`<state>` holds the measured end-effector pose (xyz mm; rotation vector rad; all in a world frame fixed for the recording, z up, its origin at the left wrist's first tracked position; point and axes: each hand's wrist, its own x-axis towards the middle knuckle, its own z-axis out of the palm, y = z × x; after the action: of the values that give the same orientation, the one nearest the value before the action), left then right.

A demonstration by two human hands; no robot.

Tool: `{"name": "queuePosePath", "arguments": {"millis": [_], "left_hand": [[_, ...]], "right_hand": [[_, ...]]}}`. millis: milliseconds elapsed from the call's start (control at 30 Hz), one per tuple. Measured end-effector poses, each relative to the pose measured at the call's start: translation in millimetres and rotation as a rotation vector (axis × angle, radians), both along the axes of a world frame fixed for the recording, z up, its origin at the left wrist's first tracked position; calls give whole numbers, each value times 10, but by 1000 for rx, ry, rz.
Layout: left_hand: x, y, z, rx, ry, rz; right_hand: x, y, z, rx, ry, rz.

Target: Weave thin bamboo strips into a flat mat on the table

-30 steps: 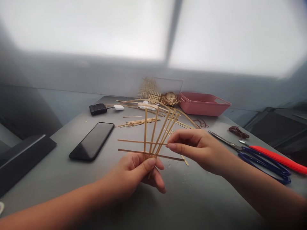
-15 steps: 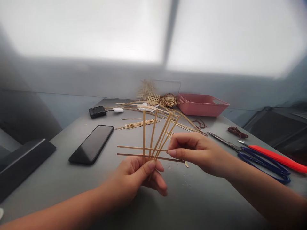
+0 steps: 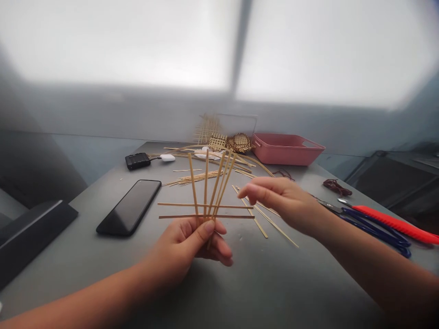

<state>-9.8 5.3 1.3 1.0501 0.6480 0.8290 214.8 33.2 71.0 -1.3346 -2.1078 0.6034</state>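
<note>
My left hand [image 3: 195, 242] pinches several thin bamboo strips [image 3: 206, 183] near their lower ends. They fan upward above the thumb and index finger. Two more strips run crosswise through the fan: a pale upper strip [image 3: 171, 204] and a darker lower strip [image 3: 236, 217] just above my thumb. My right hand [image 3: 284, 201] hovers to the right of this lattice, fingers loosely bent and apart, with nothing seen in it. Below it on the table lie a few loose bamboo strips [image 3: 259, 225], partly covered by the hand.
A phone [image 3: 128, 208] lies at left, with a black power bank [image 3: 137, 161] beyond. A bundle of strips [image 3: 199, 177], woven pieces [image 3: 240, 142] and a pink basket [image 3: 288, 150] sit farther back. Brown cord [image 3: 337, 186], scissors [image 3: 373, 230] and a red-handled cutter [image 3: 394, 224] lie at right.
My right hand has let go of the upper crosswise strip and moved slightly up and away to the right. The left hand has shifted a little left and up with the strips.
</note>
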Motion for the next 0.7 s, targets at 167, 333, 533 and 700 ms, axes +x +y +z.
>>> {"name": "queuePosePath", "arguments": {"millis": [167, 333, 533, 700], "left_hand": [[-6, 30, -65, 4, -10, 50], [-13, 16, -64, -6, -34, 10], [-1, 19, 6, -32, 14, -17], [13, 30, 33, -24, 33, -31]], "right_hand": [[140, 273, -233, 43, -480, -145], [70, 387, -472, 62, -541, -81], [40, 316, -412, -86, -508, 55], [13, 225, -402, -115, -507, 82]]}}
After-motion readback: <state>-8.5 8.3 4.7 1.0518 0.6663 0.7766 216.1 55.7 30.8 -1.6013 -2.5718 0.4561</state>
